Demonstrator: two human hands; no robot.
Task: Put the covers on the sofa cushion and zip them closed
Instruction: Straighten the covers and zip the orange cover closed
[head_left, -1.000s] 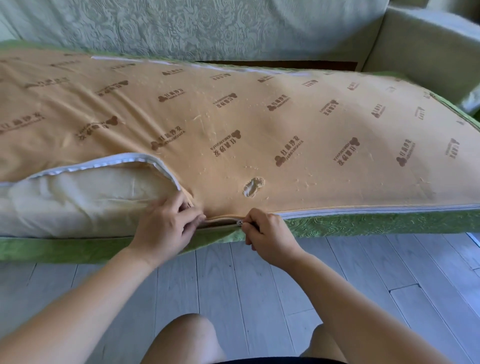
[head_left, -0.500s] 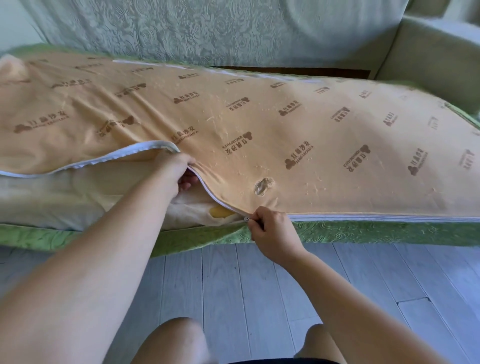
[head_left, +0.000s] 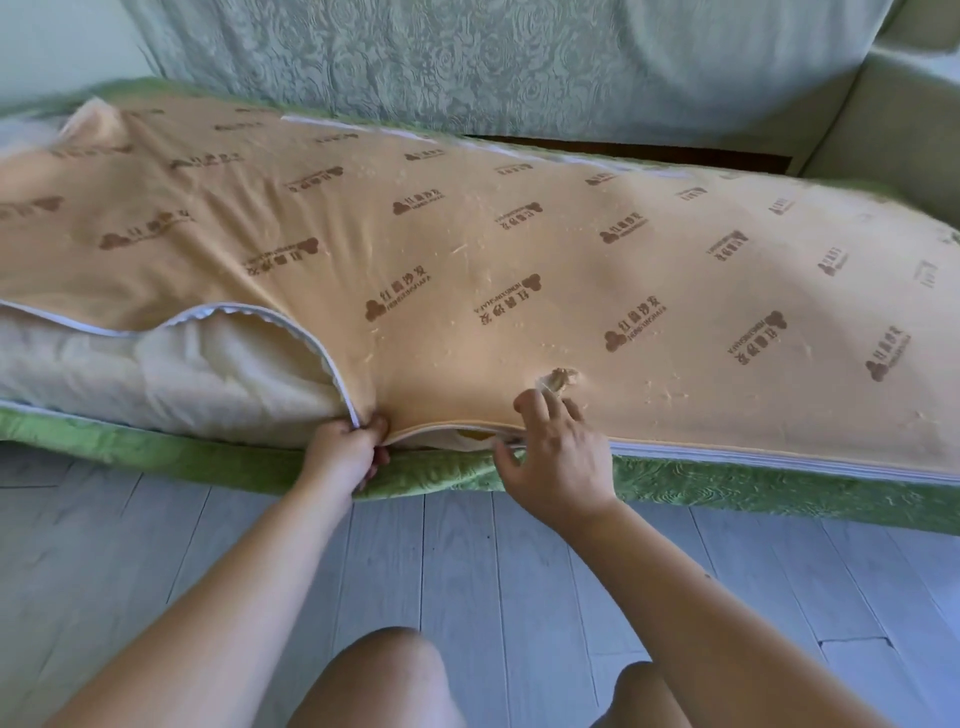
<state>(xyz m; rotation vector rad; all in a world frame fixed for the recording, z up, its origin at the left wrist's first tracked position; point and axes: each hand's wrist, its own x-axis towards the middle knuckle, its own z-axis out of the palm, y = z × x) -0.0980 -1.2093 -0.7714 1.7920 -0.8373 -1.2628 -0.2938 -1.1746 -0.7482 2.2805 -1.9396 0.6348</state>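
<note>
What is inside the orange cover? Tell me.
Cream cushion padding shows through the open zip beside the left hand, a yellow patch between the hands. Past the right hand the closed zip hides the rest.

grey plank floor (head_left: 130, 545) lies open either side of the arms. the white inner cushion (head_left: 156, 384) fills the unzipped mouth of the cover (head_left: 467, 249) left of the left hand (head_left: 345, 452); only a thin slit gapes between it and the right hand (head_left: 556, 457). the sofa backrest (head_left: 467, 57) walls the far side.

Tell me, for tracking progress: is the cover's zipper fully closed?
Partly. Right of the right hand the zipper is closed; leftward the cover gapes, exposing white filling.
</note>
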